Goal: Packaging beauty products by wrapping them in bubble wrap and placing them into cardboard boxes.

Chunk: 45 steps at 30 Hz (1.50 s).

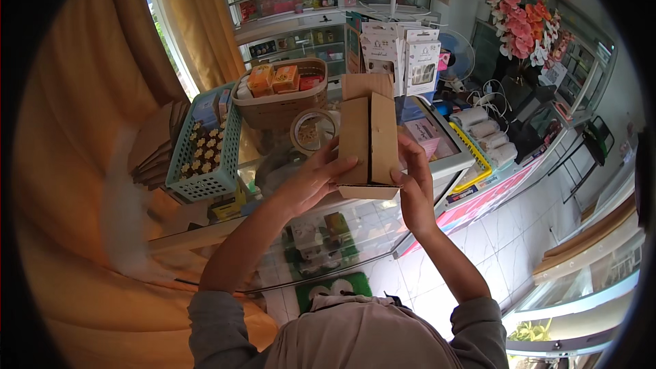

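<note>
Both hands hold a small brown cardboard box (359,133) above the glass display counter. My left hand (318,177) grips its left side, the thumb lying on the top. On the opposite side, my right hand (414,184) has its thumb at the near right corner. Two long flaps are folded over the top with a dark gap between them, and another flap stands out at the far end. Just left of the box is a roll of tape (313,131). Behind the tape sits a tan plastic basket (282,107) with orange packets in it.
A teal plastic basket (202,187) of small bottles stands at the left, beside flattened cardboard pieces (156,146). Hanging packets (423,61) rise behind the box. A yellow-rimmed tray (474,156) with wrapped rolls lies at the right. The glass counter (338,215) has an edge near the body.
</note>
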{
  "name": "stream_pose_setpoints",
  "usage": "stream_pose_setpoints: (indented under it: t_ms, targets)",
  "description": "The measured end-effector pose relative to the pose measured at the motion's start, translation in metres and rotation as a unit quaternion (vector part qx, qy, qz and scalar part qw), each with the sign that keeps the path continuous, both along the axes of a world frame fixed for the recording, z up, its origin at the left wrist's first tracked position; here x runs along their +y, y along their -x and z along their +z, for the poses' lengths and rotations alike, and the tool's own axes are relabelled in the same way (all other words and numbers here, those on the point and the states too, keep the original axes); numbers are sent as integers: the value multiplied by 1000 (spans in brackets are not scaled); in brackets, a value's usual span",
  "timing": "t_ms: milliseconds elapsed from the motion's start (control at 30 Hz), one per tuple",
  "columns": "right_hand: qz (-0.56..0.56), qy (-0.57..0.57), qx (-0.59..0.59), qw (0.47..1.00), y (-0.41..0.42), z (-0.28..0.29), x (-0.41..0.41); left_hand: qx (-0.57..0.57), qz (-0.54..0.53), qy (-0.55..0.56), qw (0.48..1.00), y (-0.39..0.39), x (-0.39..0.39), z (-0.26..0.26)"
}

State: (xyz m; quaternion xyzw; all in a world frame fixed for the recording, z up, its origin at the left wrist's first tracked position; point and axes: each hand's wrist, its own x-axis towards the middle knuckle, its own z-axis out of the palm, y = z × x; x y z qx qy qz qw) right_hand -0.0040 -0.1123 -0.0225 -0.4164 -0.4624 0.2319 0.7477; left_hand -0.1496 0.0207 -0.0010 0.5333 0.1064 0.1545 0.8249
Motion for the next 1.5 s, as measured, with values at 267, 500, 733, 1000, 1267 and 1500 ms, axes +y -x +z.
stream_pose_setpoints:
  t_ms: [267, 500, 733, 1000, 1267, 1500]
  targets:
    - [87, -31, 16, 996, -9, -7, 29, -12, 128, -31, 991, 10, 10, -3]
    - [182, 71, 205, 959, -11, 6, 42, -25, 151, -32, 988, 7, 9, 3]
    - [235, 120, 169, 950, -2, 9, 66, 2, 183, -45, 982, 27, 14, 9]
    - [329, 197, 124, 915, 30, 16, 94, 79, 278, -140, 947, 75, 24, 3]
    - [87, -20, -347, 934, 40, 40, 107, 131, 261, -80, 953, 94, 42, 2]
    - [177, -114, -528, 823, 34, 65, 129, 126, 263, -77, 953, 99, 35, 5]
